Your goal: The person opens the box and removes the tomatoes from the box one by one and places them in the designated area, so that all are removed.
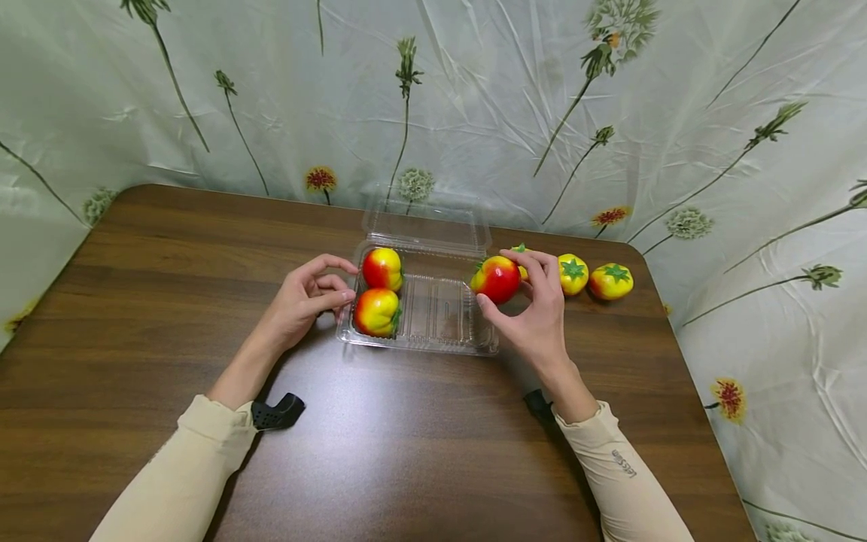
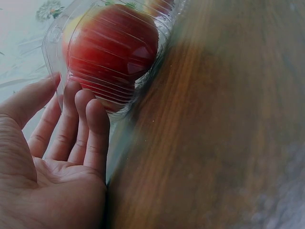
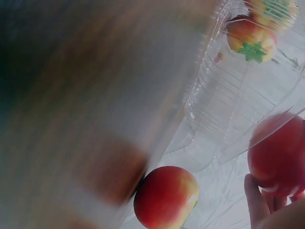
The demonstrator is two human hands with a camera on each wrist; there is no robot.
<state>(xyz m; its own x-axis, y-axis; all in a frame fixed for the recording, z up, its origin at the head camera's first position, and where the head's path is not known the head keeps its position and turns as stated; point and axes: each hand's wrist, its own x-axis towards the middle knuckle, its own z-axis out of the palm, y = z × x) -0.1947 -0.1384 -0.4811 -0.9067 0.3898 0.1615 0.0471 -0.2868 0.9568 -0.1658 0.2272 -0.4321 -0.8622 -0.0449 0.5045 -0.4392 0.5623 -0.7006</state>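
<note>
A clear plastic clamshell container (image 1: 433, 301) lies on the table with its lid (image 1: 427, 226) folded back. Two red-and-yellow tomato-like fruits sit in its left end, an upper fruit (image 1: 382, 269) and a lower fruit (image 1: 377, 312). My left hand (image 1: 294, 305) holds the container's left rim, its thumb over the edge and its fingers (image 2: 97, 114) at the outer wall. Between thumb and fingertips, my right hand (image 1: 535, 316) grips another tomato-like fruit (image 1: 497, 279) over the container's right end. In the right wrist view this held fruit (image 3: 276, 155) partly shows behind clear plastic.
Right of the container stand more of these fruits: a middle fruit (image 1: 573, 274), an outer fruit (image 1: 611, 281) and one (image 1: 520, 250) partly hidden behind my right hand. A flower-print cloth (image 1: 474, 113) hangs behind the brown wooden table (image 1: 379, 436).
</note>
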